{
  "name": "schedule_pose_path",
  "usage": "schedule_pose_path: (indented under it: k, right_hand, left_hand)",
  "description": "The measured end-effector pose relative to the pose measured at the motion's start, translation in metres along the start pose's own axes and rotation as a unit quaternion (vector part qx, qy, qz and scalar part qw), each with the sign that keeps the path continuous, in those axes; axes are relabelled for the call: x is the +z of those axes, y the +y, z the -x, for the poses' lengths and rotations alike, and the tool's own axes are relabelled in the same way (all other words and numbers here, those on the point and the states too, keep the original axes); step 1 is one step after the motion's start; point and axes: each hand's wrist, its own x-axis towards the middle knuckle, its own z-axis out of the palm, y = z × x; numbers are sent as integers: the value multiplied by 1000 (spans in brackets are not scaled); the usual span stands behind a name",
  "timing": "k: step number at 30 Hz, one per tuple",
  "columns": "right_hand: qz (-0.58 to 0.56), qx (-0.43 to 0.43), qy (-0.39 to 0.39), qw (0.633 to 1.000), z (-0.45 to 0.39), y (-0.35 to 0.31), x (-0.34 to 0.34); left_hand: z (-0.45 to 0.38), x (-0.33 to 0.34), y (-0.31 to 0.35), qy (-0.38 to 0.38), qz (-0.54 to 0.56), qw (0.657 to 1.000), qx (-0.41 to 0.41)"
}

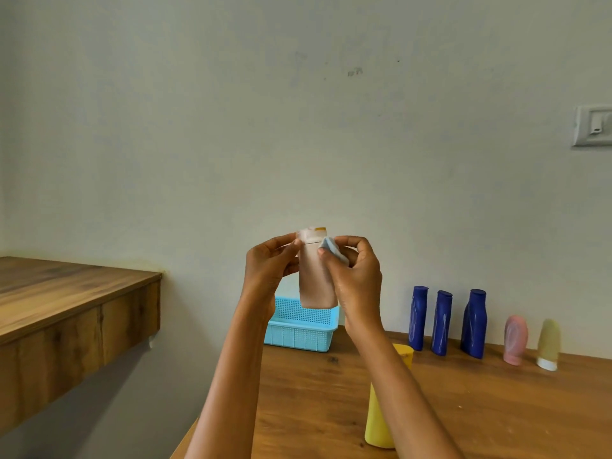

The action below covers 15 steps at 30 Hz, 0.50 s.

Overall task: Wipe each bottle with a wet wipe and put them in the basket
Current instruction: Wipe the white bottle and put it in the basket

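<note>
Fingers [284, 248] of my left hand [270, 270] are curled and pinching the upper part of the pale pink bottle [314, 279], close to its white cap, which has a small orange patch on top. I hold that bottle upright in the air, above and in front of the blue basket [298, 329]. My right hand [356, 276] pinches a folded light blue wet wipe [332, 251] between thumb and fingertips and presses it against the bottle's right shoulder, just under the cap.

From my seat I see the basket standing on the wooden table [314, 392] near its far left corner, close to the wall; I can see nothing lying inside it, though my arm and the bottle hide part of it. A yellow bottle [381, 422] stands on the table near me, partly hidden behind my right forearm. Further right, along the wall, 3 dark blue bottles [442, 323] stand in a row. Beside them a pink tube [515, 339] and a pale yellow tube [549, 344] stand on their caps. All 5 are well apart from the basket.

A wooden shelf [66, 293] juts from the wall on the left, and a white switch plate [592, 125] sits on the wall at the right edge.
</note>
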Motion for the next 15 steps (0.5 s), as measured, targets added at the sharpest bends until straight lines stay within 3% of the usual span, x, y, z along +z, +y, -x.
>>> schedule_pose_path:
  k: [10,15]
  right_hand:
    - [56,-95,5,994,6,-4,3]
    - [42,-65,-21,997,4,-3,3]
  left_hand:
    - [2,-1,1,-121,8,993,-8]
    - [4,-11,-2,-161,36,986,-2]
